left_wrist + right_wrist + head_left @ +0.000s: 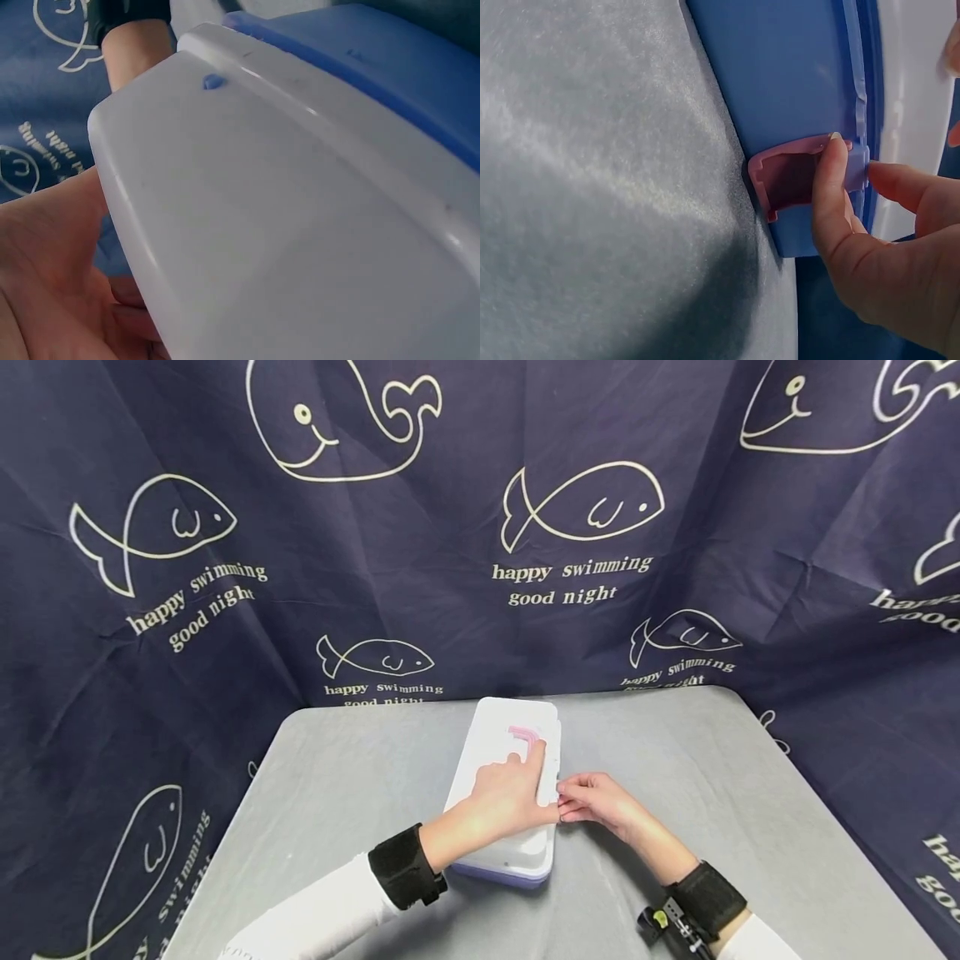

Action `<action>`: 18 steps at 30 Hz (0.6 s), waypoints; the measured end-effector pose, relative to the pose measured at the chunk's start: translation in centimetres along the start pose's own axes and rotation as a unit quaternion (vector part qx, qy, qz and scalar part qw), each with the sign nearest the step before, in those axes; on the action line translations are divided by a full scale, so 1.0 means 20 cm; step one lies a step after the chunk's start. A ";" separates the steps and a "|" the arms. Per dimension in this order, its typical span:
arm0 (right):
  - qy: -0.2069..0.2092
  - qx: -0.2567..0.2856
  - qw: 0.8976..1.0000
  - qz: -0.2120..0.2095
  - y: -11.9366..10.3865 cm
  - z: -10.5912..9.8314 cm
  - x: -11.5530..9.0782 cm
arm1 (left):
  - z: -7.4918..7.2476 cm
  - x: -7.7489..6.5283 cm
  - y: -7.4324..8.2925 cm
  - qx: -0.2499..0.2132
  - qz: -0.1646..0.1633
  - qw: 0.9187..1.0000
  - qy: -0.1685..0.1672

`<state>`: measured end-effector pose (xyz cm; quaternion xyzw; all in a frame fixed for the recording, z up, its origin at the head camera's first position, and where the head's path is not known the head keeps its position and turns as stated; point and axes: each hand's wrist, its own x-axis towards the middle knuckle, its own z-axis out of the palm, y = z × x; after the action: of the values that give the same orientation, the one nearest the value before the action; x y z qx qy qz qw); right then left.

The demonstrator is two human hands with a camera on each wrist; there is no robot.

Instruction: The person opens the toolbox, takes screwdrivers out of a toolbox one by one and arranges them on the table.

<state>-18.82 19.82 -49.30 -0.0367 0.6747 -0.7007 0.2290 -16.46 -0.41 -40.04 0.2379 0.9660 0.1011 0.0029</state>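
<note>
A long plastic box with a white lid (480,756) and a blue body (780,67) lies on the table. My left hand (504,793) rests over the lid, its index finger stretched toward the pink handle (522,731) and its thumb at the lid's right edge. In the left wrist view the lid's near end fills the middle, with part of the left hand (52,255) beside it. My right hand (885,247) is at the box's long right side. Its fingertips pinch at the pink latch (761,180), close under the lid's rim, and partly hide it.
The box stands on a grey cloth-covered table (360,777). A dark blue curtain (465,568) with white fish drawings hangs behind and around the table. Both wrists wear black straps, and a small camera (660,920) sits by the right one.
</note>
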 end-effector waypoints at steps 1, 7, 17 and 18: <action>-0.001 -0.001 1.000 -0.002 0.00 0.00 0.00 | -0.01 0.00 -0.01 -0.005 -0.003 1.000 0.001; -0.004 -0.001 1.000 -0.010 0.02 -0.01 0.01 | -0.05 -0.01 -0.05 -0.038 -0.015 0.999 0.009; 0.001 -0.012 1.000 -0.017 0.00 0.00 0.00 | -0.08 -0.04 -0.08 -0.054 -0.005 0.998 0.044; 0.003 -0.013 1.000 -0.015 0.00 0.00 0.00 | -0.08 -0.04 -0.07 -0.057 -0.005 0.997 0.047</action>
<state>-18.91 19.87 -49.31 -0.0476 0.6842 -0.6951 0.2156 -16.57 -2.32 -38.84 0.2273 0.9590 0.1670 -0.0286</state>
